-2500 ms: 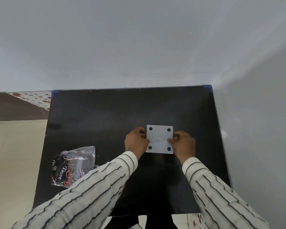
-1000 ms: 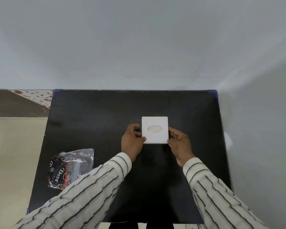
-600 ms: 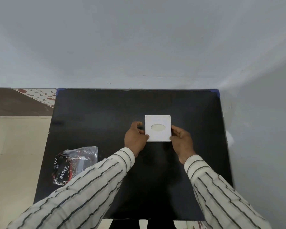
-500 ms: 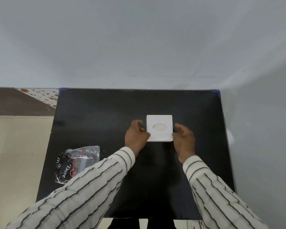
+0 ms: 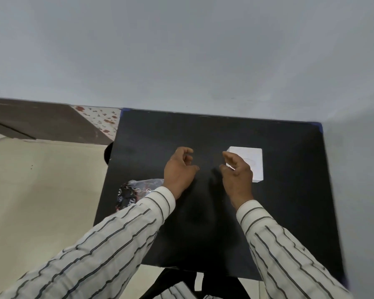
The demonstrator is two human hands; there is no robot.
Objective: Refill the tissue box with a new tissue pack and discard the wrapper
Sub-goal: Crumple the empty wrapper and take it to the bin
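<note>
A white square tissue box (image 5: 253, 162) with an oval opening on top stands on the black table (image 5: 289, 201), right of middle. My right hand (image 5: 236, 173) hovers just left of the box with fingers apart, covering its near left corner and holding nothing. My left hand (image 5: 179, 169) hangs over the table's middle, fingers curled loosely apart and empty. The crumpled clear wrapper (image 5: 134, 194) with black and red print lies at the table's left edge, partly hidden behind my left sleeve.
Grey walls close off the table at the back and on the right. A beige floor (image 5: 41, 190) lies to the left, beyond it a dark strip and a speckled tile patch (image 5: 99, 117). My striped sleeves cross the table's near part.
Both hands have let go of the tissue box and drawn back to the left of it. The view has swung left, so the box and table now sit further right.
</note>
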